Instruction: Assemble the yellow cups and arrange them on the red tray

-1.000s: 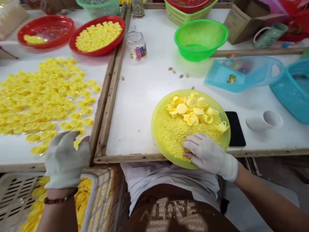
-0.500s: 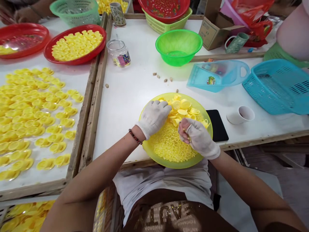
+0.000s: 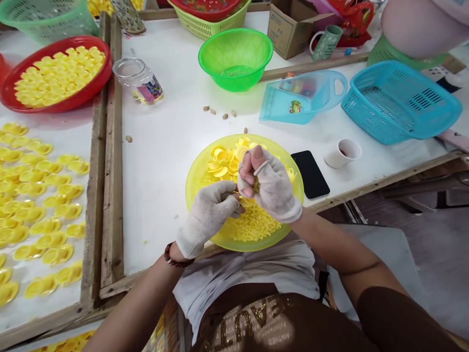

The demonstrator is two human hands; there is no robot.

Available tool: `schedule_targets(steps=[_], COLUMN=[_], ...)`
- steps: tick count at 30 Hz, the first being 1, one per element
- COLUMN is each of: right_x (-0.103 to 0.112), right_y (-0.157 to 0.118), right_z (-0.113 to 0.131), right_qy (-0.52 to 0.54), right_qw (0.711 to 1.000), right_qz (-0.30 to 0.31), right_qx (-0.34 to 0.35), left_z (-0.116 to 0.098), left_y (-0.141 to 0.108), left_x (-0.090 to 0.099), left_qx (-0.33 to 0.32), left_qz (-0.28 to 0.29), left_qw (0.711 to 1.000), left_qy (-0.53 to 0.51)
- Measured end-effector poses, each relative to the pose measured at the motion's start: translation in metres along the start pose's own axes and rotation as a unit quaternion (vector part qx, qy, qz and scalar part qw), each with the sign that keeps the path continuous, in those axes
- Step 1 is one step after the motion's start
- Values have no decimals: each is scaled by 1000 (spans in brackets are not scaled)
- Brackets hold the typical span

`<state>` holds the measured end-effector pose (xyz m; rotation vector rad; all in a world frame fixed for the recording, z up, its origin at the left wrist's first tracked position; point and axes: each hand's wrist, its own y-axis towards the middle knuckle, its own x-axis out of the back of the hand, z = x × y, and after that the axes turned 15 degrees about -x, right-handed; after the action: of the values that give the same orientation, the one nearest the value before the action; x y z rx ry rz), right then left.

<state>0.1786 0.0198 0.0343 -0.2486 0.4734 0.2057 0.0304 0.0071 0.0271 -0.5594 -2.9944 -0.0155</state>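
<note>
Yellow cup (image 3: 247, 201) | our left hand (image 3: 211, 211), drawn back, pinched it | right hand (image 3: 271, 182) curled, contents unclear | both worked close

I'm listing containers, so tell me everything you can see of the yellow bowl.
The yellow bowl is round, wide and shallow, with a smooth rim and translucent, plastic-looking walls. It rests upright on the white table, its near rim jutting past the wooden edge. Yellow cups lie toward its far side, yellow pellets toward the near side. The left hand and right hand hide part of it; contact is unclear.
</note>
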Motion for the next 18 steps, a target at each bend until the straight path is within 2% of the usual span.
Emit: schedule_targets(steps=[3,7,11,14,18], right_x=[-2,3,12,21,24], right_y=[1,1,-3,-11,-22], right_z=[-3,0,3,1,1], right_qy=[-39,-37,-22,-50,-109], right_qw=[998,997,997,996,992], right_qz=[-12,-23,-40,-59,-57], right_qx=[40,61,56,42,35], left_z=[-1,2,5,6,6], left_y=[0,-2,-5,-8,-10], left_x=[-1,1,7,11,10], left_qx=[10,43,66,89,93], left_qz=[-8,-23,-35,-30,-28], left_qw=[999,995,986,976,980], left_qy=[-34,-86,-146,-196,-174])
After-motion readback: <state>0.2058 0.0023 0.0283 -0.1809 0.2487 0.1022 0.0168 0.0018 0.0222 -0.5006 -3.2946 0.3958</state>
